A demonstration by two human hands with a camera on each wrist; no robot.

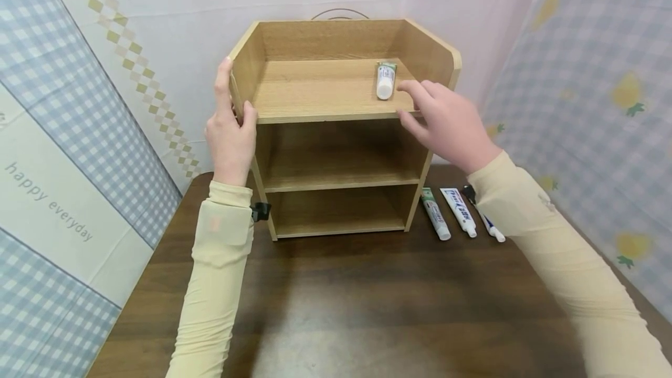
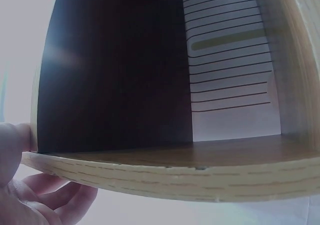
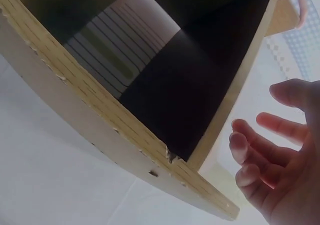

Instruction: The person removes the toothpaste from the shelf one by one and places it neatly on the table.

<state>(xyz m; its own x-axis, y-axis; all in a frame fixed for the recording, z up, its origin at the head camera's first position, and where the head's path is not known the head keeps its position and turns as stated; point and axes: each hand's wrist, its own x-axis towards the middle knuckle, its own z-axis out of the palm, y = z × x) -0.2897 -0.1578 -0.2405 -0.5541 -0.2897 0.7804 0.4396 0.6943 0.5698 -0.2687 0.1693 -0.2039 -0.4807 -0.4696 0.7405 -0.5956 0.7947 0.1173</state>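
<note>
A wooden shelf unit (image 1: 336,116) with a walled top and two lower compartments stands on the table. My left hand (image 1: 231,136) grips its left side panel, thumb at the front edge and fingers along the outside; the left wrist view shows the fingers (image 2: 77,202) curled around the panel's corner. A small white and green toothpaste tube (image 1: 385,81) lies on the top board, cap toward me. Just right of it hovers my right hand (image 1: 446,124), fingers loosely bent and apart, holding nothing, at the board's front right corner.
Right of the shelf on the dark wooden table (image 1: 336,314) lie a green and white tube (image 1: 436,216), a white and blue toothpaste tube (image 1: 458,212) and another tube (image 1: 490,226) partly hidden by my right sleeve. Patterned cloth hangs behind and at both sides.
</note>
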